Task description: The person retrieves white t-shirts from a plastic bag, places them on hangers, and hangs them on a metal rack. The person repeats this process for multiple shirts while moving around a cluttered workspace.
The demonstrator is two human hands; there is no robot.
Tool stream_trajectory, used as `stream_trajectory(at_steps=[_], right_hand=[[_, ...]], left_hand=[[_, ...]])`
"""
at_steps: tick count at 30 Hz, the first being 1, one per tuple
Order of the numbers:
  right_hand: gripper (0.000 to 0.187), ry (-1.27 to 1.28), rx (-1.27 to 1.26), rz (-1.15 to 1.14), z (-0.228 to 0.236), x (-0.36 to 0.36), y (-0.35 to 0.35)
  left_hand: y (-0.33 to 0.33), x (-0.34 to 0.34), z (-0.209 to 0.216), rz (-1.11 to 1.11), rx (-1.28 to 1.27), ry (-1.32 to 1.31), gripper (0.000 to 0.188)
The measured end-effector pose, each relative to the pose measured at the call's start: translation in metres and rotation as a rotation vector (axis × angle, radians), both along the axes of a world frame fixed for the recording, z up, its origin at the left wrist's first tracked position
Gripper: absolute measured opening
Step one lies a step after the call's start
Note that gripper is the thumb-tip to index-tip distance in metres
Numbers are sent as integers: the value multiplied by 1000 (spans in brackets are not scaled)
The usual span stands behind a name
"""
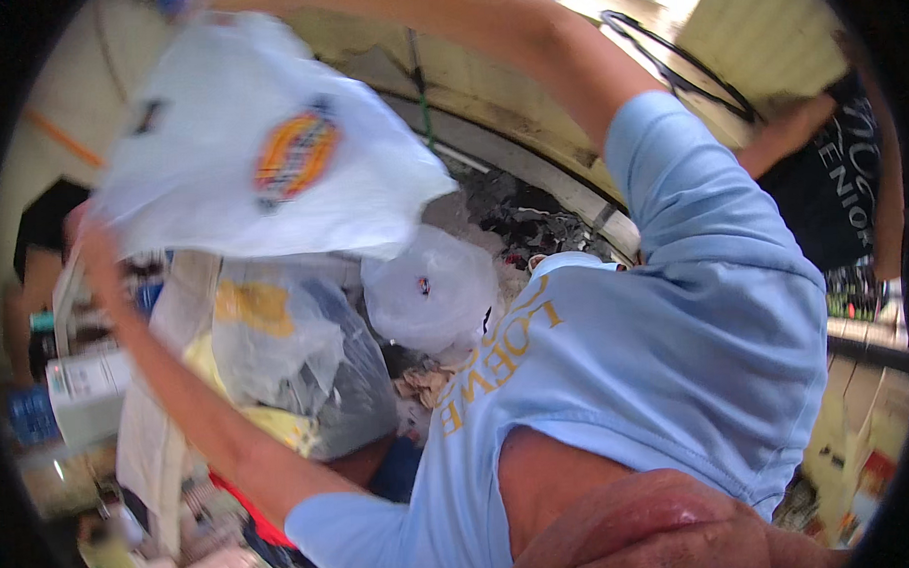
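Note:
A white printed shirt (194, 143) with an orange and black oval print is stretched out in the air, blurred by motion. My left hand (95, 246) is closed on its lower left edge, the fingers smeared. At the upper rim my right hand (199, 2) is at the shirt's top corner, mostly cut off by the picture edge. The corner is held up there, though the fingers hardly show. Below the shirt lie a clear plastic bag (430, 290) and a bundle of grey and clear plastic bags (328, 389) with yellow pieces.
A white box (86, 392) and a blue container (31, 417) stand at the far left. Assorted cloth (219, 553) lies at the lower left. Dark scraps (522, 217) cover the ground by a low wall (529, 131). Another person in a dark shirt (822, 186) is at the right.

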State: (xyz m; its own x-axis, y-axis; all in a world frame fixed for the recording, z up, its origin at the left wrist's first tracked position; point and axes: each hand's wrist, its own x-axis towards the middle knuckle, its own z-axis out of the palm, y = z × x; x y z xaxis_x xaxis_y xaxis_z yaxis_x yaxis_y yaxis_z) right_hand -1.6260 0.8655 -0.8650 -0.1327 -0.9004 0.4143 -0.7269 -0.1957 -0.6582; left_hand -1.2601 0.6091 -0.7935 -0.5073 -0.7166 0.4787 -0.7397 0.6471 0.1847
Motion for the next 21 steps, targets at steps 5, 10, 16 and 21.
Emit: stream_trajectory(at_steps=[5,10,16,21], right_hand=[[25,798,-472,-380,91,13,72],[28,402,349,207,-104,-5,77],[36,-182,185,70,-79,2,185],[39,-175,278,201,-13,-5,297]], left_hand=[[43,-8,60,-355,132,417,39],[158,6,-66,-678,590,422,36],[199,-16,-37,-1038,494,68,38],[299,-68,28,-670,81,-399,38]])
